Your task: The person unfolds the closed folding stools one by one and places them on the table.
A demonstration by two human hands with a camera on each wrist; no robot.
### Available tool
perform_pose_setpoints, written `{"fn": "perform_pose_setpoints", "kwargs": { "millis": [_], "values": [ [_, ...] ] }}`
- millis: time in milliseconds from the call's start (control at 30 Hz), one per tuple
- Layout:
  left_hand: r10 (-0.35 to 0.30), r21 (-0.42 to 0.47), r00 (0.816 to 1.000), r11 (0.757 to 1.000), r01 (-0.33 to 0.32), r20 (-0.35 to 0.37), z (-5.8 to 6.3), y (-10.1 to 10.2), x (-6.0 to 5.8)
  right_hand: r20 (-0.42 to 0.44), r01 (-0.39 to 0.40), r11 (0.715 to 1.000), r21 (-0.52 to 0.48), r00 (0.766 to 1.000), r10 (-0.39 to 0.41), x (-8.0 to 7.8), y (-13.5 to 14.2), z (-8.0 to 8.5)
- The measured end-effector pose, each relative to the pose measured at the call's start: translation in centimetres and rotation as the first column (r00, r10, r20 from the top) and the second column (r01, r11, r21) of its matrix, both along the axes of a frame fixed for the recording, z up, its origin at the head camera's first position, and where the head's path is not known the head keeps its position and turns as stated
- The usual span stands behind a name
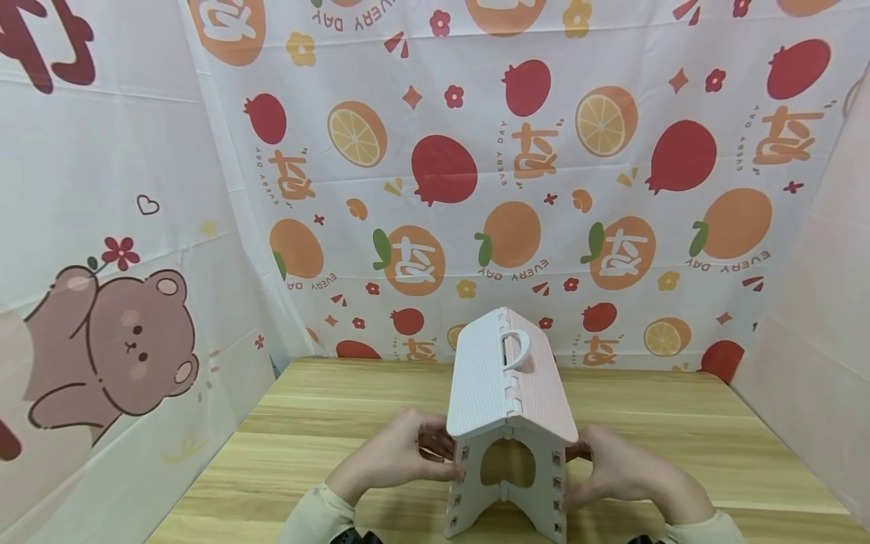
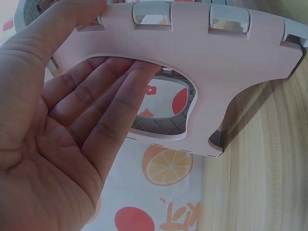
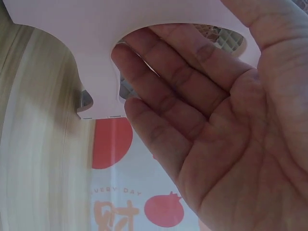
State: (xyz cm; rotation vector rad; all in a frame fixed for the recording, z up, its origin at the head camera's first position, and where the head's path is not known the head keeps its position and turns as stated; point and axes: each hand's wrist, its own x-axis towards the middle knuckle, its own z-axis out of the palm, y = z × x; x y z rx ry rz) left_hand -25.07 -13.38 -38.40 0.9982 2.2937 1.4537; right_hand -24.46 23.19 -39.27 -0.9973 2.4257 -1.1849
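A pale pink and white folding step stool (image 1: pixel 479 389) stands on the wooden table, partly folded. Its two seat panels slope like a roof, with a white loop handle (image 1: pixel 522 349) at the ridge. My left hand (image 1: pixel 401 455) grips the left leg panel (image 2: pixel 211 62), fingers in the cutout and thumb at the slotted front edge. On the opposite side, my right hand (image 1: pixel 621 472) holds the right leg panel (image 3: pixel 91 45), its fingers reaching into that cutout. A grey textured underside shows through both openings. In the head view, some fingertips are hidden behind the stool.
The wood-grain table (image 1: pixel 326 412) extends to both sides of the stool. Behind it hangs a white fruit-print cloth (image 1: pixel 381 189). A cloth with a bear print (image 1: pixel 143 347) hangs on the left, and another pale cloth (image 1: pixel 816 363) borders the right side.
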Motion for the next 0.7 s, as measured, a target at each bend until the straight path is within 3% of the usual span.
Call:
{"fn": "perform_pose_setpoints", "kwargs": {
  "millis": [700],
  "values": [
    [-0.024,-0.006,1.0,1.0,0.024,0.015,0.18,-0.45,0.11,0.01,-0.008,0.999,-0.032,1.0,0.008,0.06,0.51,-0.27]
  ]
}}
